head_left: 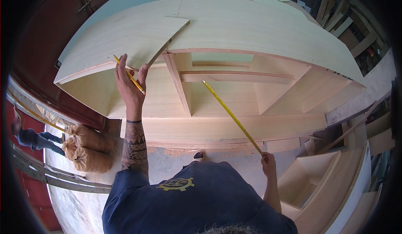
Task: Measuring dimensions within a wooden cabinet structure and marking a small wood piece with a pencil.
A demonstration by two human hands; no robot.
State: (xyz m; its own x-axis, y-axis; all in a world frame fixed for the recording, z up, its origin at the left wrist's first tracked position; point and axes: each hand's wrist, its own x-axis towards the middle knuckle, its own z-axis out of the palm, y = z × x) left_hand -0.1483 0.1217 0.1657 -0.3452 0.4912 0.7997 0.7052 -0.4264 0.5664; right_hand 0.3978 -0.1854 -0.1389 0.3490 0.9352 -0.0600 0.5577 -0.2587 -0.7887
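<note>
My left hand (130,84) is raised to the front edge of a pale wooden cabinet (259,33). It holds a yellow pencil (129,74) across its fingers and touches a loose plywood panel (138,37) lying on the cabinet top. My right hand (268,163) is low at my side, gripping the end of a yellow tape measure (232,116). The tape runs diagonally up into the open cabinet compartment, ending near a horizontal rail (234,77).
A vertical divider (179,85) splits the cabinet's interior. Another open wooden box unit (318,179) stands at the lower right. Tan sacks (88,148) lie on the concrete floor at the left, beside a person (31,138) farther off. Stacked lumber fills the upper right.
</note>
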